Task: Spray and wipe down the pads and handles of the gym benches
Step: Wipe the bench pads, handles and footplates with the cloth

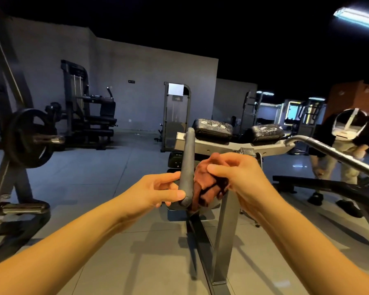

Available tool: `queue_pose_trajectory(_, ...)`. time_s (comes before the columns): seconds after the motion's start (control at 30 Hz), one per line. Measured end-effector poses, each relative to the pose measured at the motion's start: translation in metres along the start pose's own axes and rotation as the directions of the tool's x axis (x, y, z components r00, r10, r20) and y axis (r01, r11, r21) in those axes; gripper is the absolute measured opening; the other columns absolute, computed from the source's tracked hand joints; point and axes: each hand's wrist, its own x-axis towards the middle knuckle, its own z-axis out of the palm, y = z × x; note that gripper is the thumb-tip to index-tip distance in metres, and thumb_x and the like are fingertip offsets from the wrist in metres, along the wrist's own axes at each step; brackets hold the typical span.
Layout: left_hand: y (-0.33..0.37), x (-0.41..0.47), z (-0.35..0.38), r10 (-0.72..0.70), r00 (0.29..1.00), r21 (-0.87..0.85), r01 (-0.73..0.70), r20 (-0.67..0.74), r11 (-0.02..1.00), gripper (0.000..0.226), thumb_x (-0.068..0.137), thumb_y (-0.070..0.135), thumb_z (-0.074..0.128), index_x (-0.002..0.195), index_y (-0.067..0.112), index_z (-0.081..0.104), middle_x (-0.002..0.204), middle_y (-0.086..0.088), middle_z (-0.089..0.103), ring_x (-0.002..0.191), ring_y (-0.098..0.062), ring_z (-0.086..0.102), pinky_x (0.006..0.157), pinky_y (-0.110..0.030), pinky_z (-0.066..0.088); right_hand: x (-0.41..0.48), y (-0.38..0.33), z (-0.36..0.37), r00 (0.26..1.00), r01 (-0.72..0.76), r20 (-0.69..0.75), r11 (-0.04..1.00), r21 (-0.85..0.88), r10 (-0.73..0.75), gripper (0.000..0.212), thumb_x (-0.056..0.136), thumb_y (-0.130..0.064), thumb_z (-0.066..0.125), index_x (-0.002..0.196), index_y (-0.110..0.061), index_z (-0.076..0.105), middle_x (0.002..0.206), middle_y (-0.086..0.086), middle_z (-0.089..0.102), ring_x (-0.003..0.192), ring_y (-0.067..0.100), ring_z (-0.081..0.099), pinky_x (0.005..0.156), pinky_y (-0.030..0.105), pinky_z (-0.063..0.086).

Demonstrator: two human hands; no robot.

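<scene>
A grey foam-covered handle (188, 158) rises from the frame of a gym bench machine in the middle of the view. My left hand (158, 190) holds the handle's lower end between thumb and fingers. My right hand (239, 177) grips a crumpled brown cloth (207, 186) and presses it against the right side of the handle's base. Behind the handle sit two black pads (213, 127) (264, 132), speckled with wet drops, on a silver crossbar (222, 144). No spray bottle is in view.
A bare metal handle bar (332, 154) slants across the right. Behind it a person (345, 145) bends over a black flat bench (328, 186). A barbell rack with a weight plate (28, 138) stands at left. Other machines line the far wall. Grey tiled floor lies below.
</scene>
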Motion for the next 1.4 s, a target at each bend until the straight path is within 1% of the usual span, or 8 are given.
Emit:
queue_pose_trajectory(0.2, 0.001, 0.000, 0.002, -0.023, 0.999, 0.000, 0.023, -0.033, 1.000, 0.071, 0.086, 0.031, 0.078, 0.150, 0.025, 0.047, 0.086, 0.008, 0.063, 0.071, 0.002, 0.059, 0.076, -0.021, 0.041, 0.027, 0.010, 0.024, 0.995, -0.012, -0.090, 0.975, 0.222, 0.033, 0.024, 0.090, -0.006, 0.073, 0.110, 0.004, 0.065, 0.095, 0.015, 0.074, 0.081, 0.026, 0.074, 0.063, 0.035, 0.057)
queue_pose_trajectory(0.3, 0.004, -0.002, 0.005, -0.029, 0.999, 0.003, 0.030, -0.035, 1.000, 0.073, 0.085, 0.029, 0.073, 0.152, 0.022, 0.046, 0.089, 0.002, 0.062, 0.068, 0.006, 0.060, 0.078, -0.021, 0.040, 0.029, 0.018, 0.030, 0.959, 0.172, -0.199, 0.971, -0.168, -0.204, 0.027, 0.084, -0.019, 0.081, 0.100, -0.005, 0.065, 0.093, 0.007, 0.071, 0.085, 0.015, 0.070, 0.072, 0.026, 0.055)
queue_pose_trajectory(0.47, 0.005, -0.002, 0.006, -0.029, 0.998, 0.034, 0.031, -0.047, 0.999, 0.070, 0.088, 0.027, 0.072, 0.153, 0.021, 0.044, 0.080, 0.012, 0.067, 0.066, 0.007, 0.060, 0.076, -0.018, 0.042, 0.029, 0.019, 0.029, 0.879, 0.311, -0.191, 0.830, -0.463, -0.437, 0.024, 0.088, -0.024, 0.078, 0.104, -0.019, 0.062, 0.099, -0.006, 0.065, 0.090, 0.003, 0.062, 0.075, 0.017, 0.049)
queue_pose_trajectory(0.63, 0.004, -0.003, 0.004, -0.038, 0.998, 0.037, 0.040, -0.047, 0.999, 0.084, 0.076, 0.040, 0.073, 0.153, 0.022, 0.044, 0.081, 0.016, 0.069, 0.075, 0.010, 0.063, 0.113, -0.055, 0.037, 0.018, 0.018, 0.033, 0.866, 0.399, -0.111, 0.808, -0.434, -0.487, 0.011, 0.094, -0.027, 0.073, 0.102, -0.023, 0.066, 0.087, -0.016, 0.069, 0.087, -0.001, 0.067, 0.073, 0.018, 0.054)
queue_pose_trajectory(0.77, 0.002, 0.001, 0.001, -0.018, 1.000, 0.065, 0.018, 0.005, 0.998, 0.063, 0.092, 0.030, 0.069, 0.150, 0.022, 0.048, 0.077, 0.014, 0.062, 0.074, 0.006, 0.061, 0.078, -0.019, 0.047, 0.011, 0.010, 0.040, 0.931, 0.309, -0.002, 0.790, -0.529, -0.365, 0.046, 0.076, -0.056, 0.082, 0.110, -0.031, 0.064, 0.094, -0.021, 0.065, 0.088, -0.004, 0.063, 0.074, 0.012, 0.051)
queue_pose_trajectory(1.1, -0.008, 0.005, 0.000, -0.009, 0.999, 0.012, 0.010, -0.033, 1.000, 0.081, 0.076, 0.041, 0.074, 0.151, 0.027, 0.047, 0.089, 0.009, 0.069, 0.079, 0.003, 0.064, 0.072, -0.015, 0.045, 0.086, 0.022, 0.027, 0.927, 0.271, -0.042, 0.743, -0.612, -0.373, 0.022, 0.088, -0.024, 0.078, 0.103, -0.018, 0.062, 0.087, -0.016, 0.062, 0.080, 0.005, 0.062, 0.063, 0.014, 0.048)
queue_pose_trajectory(1.27, -0.013, 0.008, -0.003, -0.012, 0.998, 0.023, 0.013, -0.054, 1.000, 0.082, 0.072, 0.047, 0.077, 0.148, 0.029, 0.051, 0.099, 0.006, 0.073, 0.103, -0.002, 0.069, 0.115, -0.042, 0.039, 0.161, 0.028, 0.033, 0.936, 0.223, -0.113, 0.811, -0.541, -0.333, 0.020, 0.087, -0.020, 0.079, 0.103, -0.016, 0.068, 0.094, -0.007, 0.065, 0.091, 0.013, 0.062, 0.088, 0.039, 0.056)
queue_pose_trajectory(1.4, -0.016, 0.009, -0.006, -0.016, 0.999, 0.018, 0.017, -0.038, 1.000, 0.081, 0.076, 0.045, 0.083, 0.148, 0.027, 0.051, 0.106, -0.001, 0.072, 0.107, -0.005, 0.068, 0.115, -0.041, 0.038, 0.104, 0.021, 0.031, 0.927, 0.326, -0.001, 0.806, -0.495, -0.375, 0.013, 0.093, -0.009, 0.072, 0.104, -0.011, 0.067, 0.093, -0.002, 0.068, 0.073, 0.001, 0.065, 0.061, 0.016, 0.052)
